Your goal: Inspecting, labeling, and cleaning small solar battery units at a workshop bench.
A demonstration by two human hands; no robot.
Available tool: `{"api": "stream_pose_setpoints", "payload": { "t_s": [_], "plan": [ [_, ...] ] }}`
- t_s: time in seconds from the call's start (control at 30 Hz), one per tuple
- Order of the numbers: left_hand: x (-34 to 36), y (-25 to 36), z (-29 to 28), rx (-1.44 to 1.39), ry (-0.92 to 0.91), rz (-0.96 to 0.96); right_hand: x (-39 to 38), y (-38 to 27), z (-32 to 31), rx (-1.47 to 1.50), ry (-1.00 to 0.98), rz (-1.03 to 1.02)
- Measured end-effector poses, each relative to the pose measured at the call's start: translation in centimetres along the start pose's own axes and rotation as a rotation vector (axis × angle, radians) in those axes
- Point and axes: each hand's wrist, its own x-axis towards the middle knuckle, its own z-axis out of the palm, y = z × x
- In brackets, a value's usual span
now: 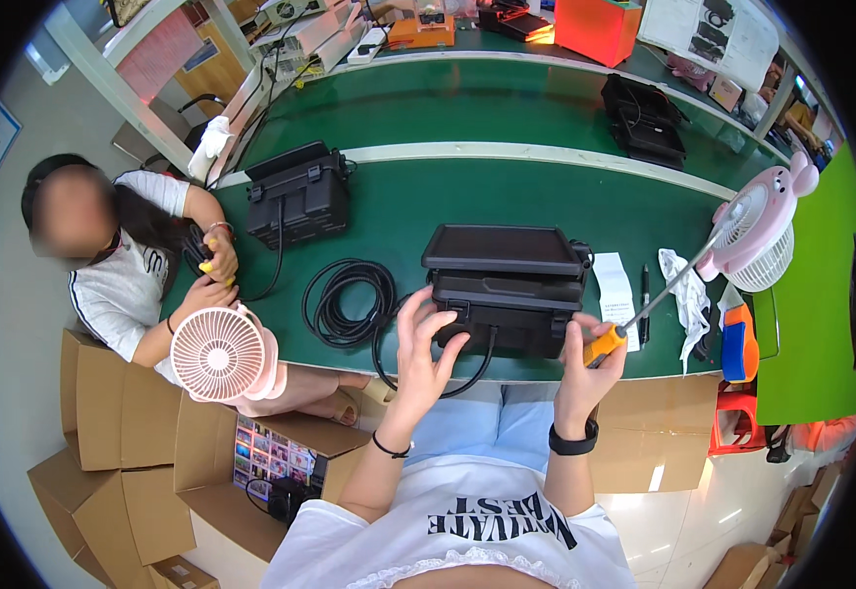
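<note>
A black hard case stands in front of me on the green bench, with a flat black panel on its top. My left hand is at the case's left front corner, fingers spread, fingertips close to or touching the latch. A screwdriver with a yellow-orange handle is held in my right hand, beside the case's right front corner. Its long shaft slants up to the right, away from the case. From the case's front a black cable runs left into a coil on the bench.
At the left a co-worker holds a dark cable beside another black case. A pink fan stands near the bench's front edge; another fan is at the right. A paper slip, a pen and a white cloth lie right of my case.
</note>
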Motion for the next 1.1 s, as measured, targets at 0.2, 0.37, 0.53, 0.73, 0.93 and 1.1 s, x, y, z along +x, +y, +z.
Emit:
{"api": "stream_pose_setpoints", "payload": {
  "t_s": [0.2, 0.37, 0.53, 0.73, 0.93, 1.1],
  "plan": [
    [-0.4, -0.1, -1.0, 0.084, -0.032, 0.048, 1.7, -1.3, 1.6, -0.011, -0.081, 0.008],
    [-0.9, -0.2, -0.7, -0.012, -0.042, -0.069, 1.1, 0.0, 0.2, -0.087, -0.185, -0.103],
    [-0.3, -0.7, -0.1, -0.146, 0.0, -0.029, 0.6, 0.2, -0.5, -0.113, -0.203, -0.12],
    [1.6, -2.7, 1.5, -0.518, 0.087, -0.062, 2.1, 1.3, -0.7, -0.204, -0.238, -0.128],
    [2.5, -3.9, 1.6, -0.599, -0.022, -0.274, 2.7, 2.1, 0.0, -0.168, -0.268, -0.055],
    [2.4, -3.9, 3.2, -0.611, -0.039, -0.319, 3.6, 4.2, -1.0, -0.22, -0.229, -0.183]
  ]
}}
